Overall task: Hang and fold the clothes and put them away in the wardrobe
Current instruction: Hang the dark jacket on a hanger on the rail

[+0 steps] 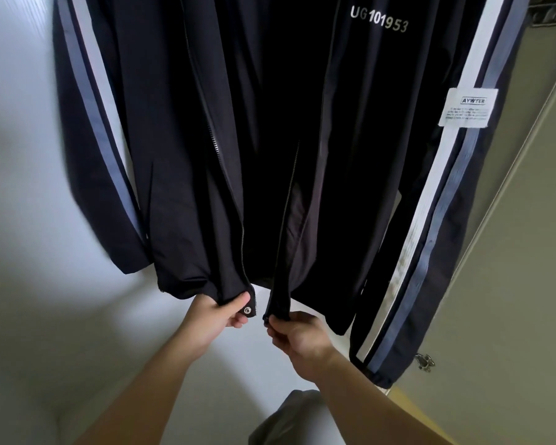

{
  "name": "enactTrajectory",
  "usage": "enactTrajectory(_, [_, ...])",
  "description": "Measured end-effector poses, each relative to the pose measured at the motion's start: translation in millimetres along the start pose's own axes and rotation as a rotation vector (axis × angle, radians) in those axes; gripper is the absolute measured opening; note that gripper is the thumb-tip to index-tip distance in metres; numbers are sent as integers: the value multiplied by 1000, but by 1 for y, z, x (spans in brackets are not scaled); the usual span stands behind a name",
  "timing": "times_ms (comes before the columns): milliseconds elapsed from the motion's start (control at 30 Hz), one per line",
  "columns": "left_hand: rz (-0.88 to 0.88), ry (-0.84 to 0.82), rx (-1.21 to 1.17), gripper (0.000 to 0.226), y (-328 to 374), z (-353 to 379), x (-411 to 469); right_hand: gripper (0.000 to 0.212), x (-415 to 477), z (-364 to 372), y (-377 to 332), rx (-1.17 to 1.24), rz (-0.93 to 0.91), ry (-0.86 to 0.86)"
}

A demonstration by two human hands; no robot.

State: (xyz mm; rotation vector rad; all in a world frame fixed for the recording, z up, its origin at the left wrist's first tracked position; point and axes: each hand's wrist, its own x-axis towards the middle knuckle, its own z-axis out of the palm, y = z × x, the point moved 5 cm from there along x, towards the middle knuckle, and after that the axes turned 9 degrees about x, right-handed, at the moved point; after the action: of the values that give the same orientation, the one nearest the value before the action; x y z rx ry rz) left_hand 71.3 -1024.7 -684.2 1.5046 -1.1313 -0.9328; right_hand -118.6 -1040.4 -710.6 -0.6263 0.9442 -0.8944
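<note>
- The jacket (pixel 270 139) hangs open across the upper frame, its hem at centre.
- Left hand (pixel 220 311) pinches the left hem corner; right hand (pixel 294 332) pinches the zip end.
- Judging by the drape, it is light, soft and slippery: best gripped at the hem corners.

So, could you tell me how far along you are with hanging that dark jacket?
Done: the jacket hangs from something above the frame. In hand: the left hand grips one front hem corner by the snap, the right hand pinches the other; the zip is open. Left: probably zipping it.
</note>
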Motion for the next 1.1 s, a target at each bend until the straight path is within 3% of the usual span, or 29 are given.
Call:
enactTrajectory(200, [45, -60, 49, 17, 4, 3, -12, 3, -1, 0, 2, 77, -34, 134])
enactTrajectory(367, [-3, 79, -86, 10, 1, 18, -19, 18, -1, 3, 10, 178, -21, 231])
enactTrajectory(467, [-4, 136, -161, 7, -1, 28, -21, 15, 0, 6, 13, 240, -25, 263])
enactTrajectory(700, [-2, 230, -239, 6, -1, 37, -21, 17, 0, 10, 14, 317, -18, 249])
enactTrajectory(1100, [1, 222, -245, 5, -6, 35, -16, 26, -1, 16, 9, 319, -40, 259])
